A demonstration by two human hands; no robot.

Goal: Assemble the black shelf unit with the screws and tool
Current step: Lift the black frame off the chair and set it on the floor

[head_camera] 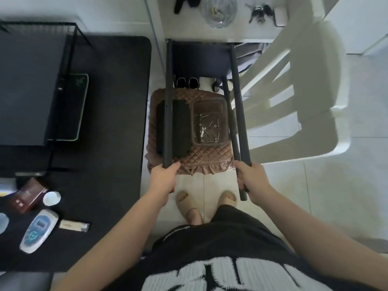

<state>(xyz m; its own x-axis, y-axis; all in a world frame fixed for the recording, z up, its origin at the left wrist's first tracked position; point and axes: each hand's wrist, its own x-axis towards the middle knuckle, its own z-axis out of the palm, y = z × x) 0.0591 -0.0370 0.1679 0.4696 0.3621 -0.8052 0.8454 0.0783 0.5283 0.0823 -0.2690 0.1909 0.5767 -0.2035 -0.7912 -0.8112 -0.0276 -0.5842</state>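
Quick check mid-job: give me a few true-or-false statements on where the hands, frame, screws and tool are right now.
1. The left hand and right hand both grip poles of the shelf frame. True.
2. The screws lie loose on the floor tiles. False: they sit in the clear container on the brown cushion.
3. The wrench is in the right hand. False: it lies in the container.
4. A white chair stands right of the frame. True.
5. A black panel lies on the cushion, left of the container. True.
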